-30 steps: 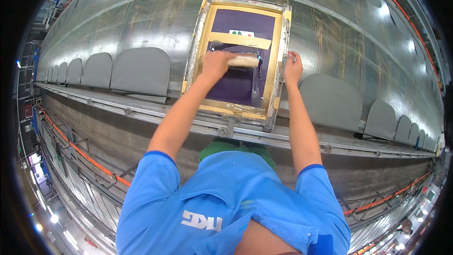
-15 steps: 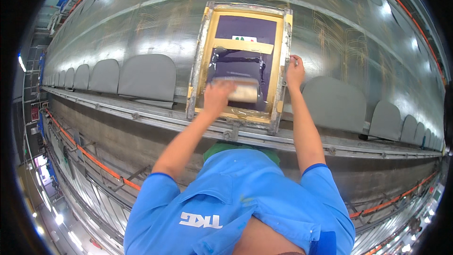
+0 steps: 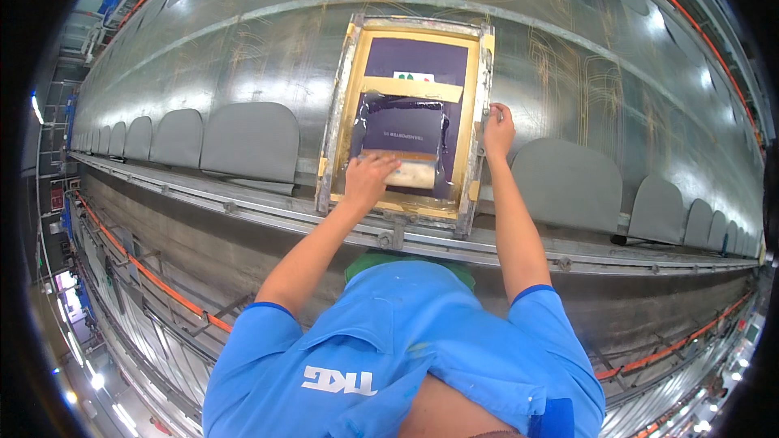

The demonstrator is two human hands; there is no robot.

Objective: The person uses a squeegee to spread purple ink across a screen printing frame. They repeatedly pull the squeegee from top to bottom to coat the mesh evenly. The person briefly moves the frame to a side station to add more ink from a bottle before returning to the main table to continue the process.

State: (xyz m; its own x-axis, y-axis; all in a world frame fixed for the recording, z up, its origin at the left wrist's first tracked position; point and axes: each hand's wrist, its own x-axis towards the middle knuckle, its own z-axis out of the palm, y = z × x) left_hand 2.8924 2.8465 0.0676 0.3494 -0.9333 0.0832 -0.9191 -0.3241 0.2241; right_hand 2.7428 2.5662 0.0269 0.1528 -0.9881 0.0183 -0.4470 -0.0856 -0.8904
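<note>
A framed printing screen lies on the long metal table, with yellow tape round purple mesh and a tape band across it. Glossy dark fluid streaks the lower part, where small printed lettering shows. My left hand is closed on a pale bar-shaped squeegee at the lower end of the mesh. My right hand grips the right side of the frame, fingers curled at its outer edge.
Grey rounded flat pieces lie in rows on the metal table, stretching to left and right. A metal rail runs along the near edge, below the frame. Orange tubing runs along the structure beyond the aisle.
My left hand and the squeegee have moved from the upper part of the purple area down toward me. My right hand has stayed at the frame's right side.
</note>
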